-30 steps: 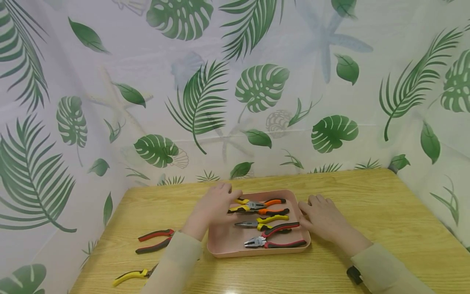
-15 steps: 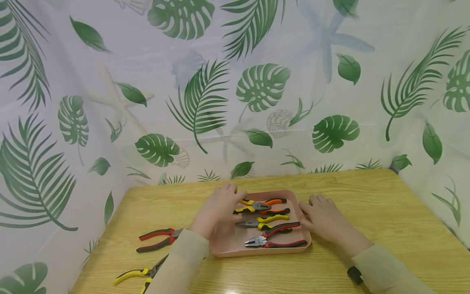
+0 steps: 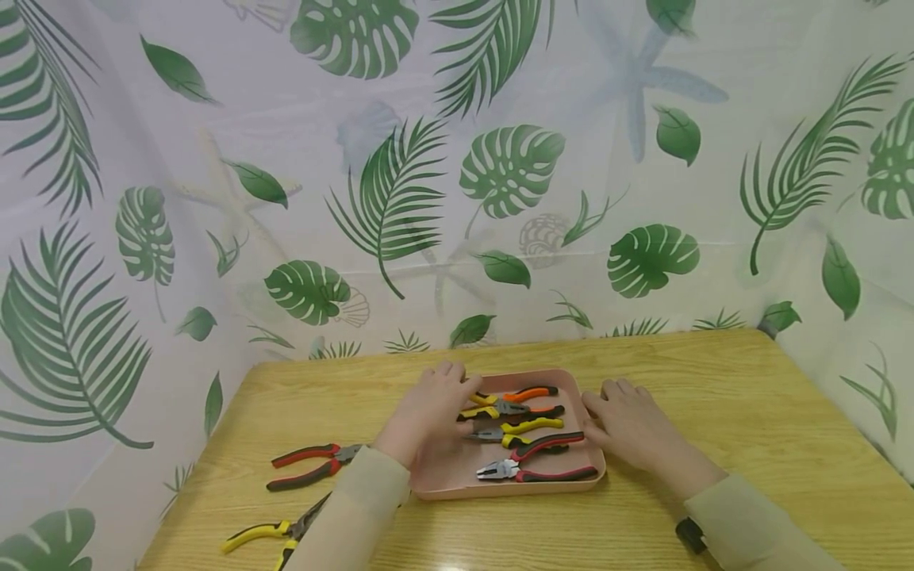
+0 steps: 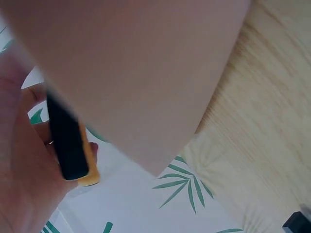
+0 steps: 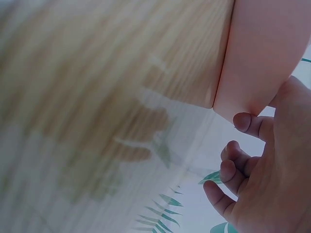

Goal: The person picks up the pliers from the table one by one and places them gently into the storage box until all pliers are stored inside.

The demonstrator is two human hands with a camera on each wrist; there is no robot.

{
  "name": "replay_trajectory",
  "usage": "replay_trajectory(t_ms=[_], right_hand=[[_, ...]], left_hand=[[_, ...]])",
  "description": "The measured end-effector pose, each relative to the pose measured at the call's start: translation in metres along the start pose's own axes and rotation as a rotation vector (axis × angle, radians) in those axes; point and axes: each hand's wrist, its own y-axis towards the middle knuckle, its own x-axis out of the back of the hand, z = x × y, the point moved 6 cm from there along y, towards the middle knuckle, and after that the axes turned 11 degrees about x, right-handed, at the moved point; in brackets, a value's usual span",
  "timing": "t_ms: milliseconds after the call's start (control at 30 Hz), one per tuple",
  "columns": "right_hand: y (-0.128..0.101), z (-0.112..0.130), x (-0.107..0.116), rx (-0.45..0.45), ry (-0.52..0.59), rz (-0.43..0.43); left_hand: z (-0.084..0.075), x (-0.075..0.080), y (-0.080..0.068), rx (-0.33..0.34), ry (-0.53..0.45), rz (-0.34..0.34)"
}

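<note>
My left hand (image 3: 432,404) reaches over the left part of a pink tray (image 3: 457,488). It holds yellow-and-black pliers (image 3: 510,408) by the handles; one handle (image 4: 68,141) shows among the fingers in the left wrist view. The jaws of these pliers overlap orange-and-black pliers (image 3: 531,392). Nearer in the tray lie yellow-and-black long-nose pliers (image 3: 524,428), their tip beside my left hand. Red-and-black pliers (image 3: 507,469) lie along the near side. My right hand (image 3: 631,420) grips the tray's right wall, thumb at the rim, index finger against the outside (image 5: 252,124).
On the wooden table (image 3: 728,396), left of the tray, lie red-and-black pliers (image 3: 307,464) and, nearer, yellow-and-black pliers (image 3: 260,535), both partly covered by the left sleeve (image 3: 357,507). A leaf-patterned cloth (image 3: 457,174) hangs behind the table.
My left hand has moved slightly right and nearer, shifting the yellow-and-black pliers to the right across the orange-and-black ones. The right hand and the tray have stayed nearly still.
</note>
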Motion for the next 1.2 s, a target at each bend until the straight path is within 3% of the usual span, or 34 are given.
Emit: replay_trajectory(t_ms=[333,1200], right_hand=[[0.001,0.000,0.000,0.000,-0.004,0.003],[0.001,0.000,0.001,0.005,-0.004,-0.001]], left_hand=[[-0.001,0.014,0.001,-0.049,-0.046,-0.086],[0.011,0.022,-0.008,-0.055,-0.053,-0.100]])
